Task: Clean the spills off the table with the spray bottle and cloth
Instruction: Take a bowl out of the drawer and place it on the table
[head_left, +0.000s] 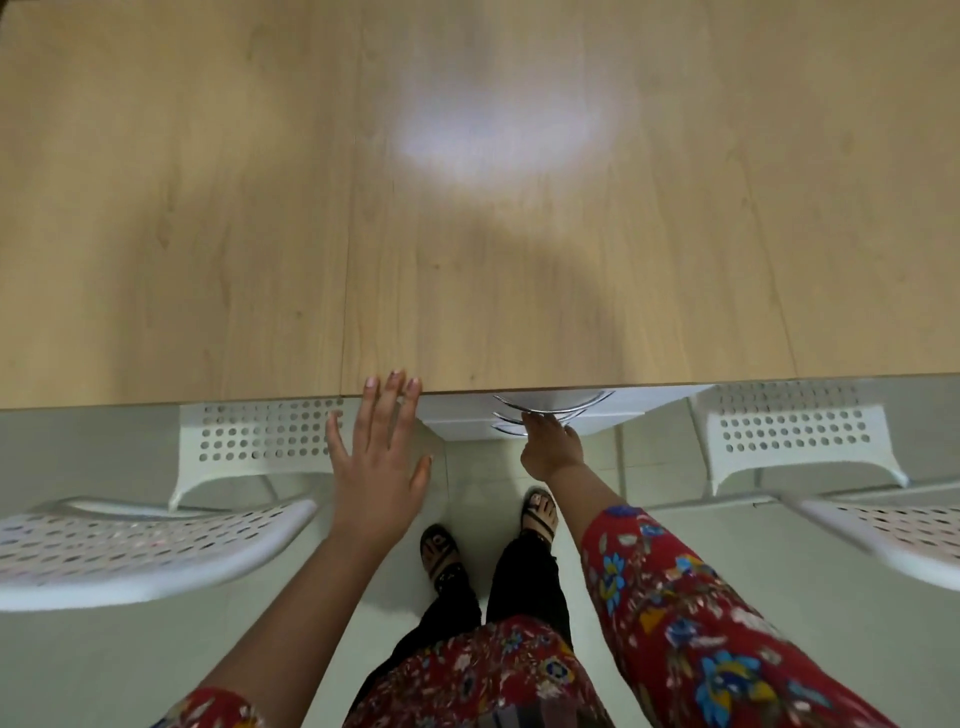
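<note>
Hands of one person reach toward the near edge of the wide counter (208, 208) of light wood grain, which fills the upper half of our view and carries a pale patch of reflected light (493, 140) near its middle. We see the left hand (382, 467) open, its fingers (393, 387) straight and spread, with three tips lying at the counter's edge; whether they press on it we cannot tell. The right hand (553, 449) is lower, under the edge, and its fingers are curled on one of the curved chrome handles (582, 402) of the white drawer unit (623, 413) that stands beneath the counter. It seems to grip the middle handle, but the fingertips are hidden from us. On each side a white perforated chair stands with its seat partly under the counter, one at the left (249, 436) and one at the right (789, 431). Below, on the pale tiled floor (727, 545), we see two feet in black sandals (439, 551), black trousers, and long red sleeves (701, 623) with blue and yellow flowers.
</note>
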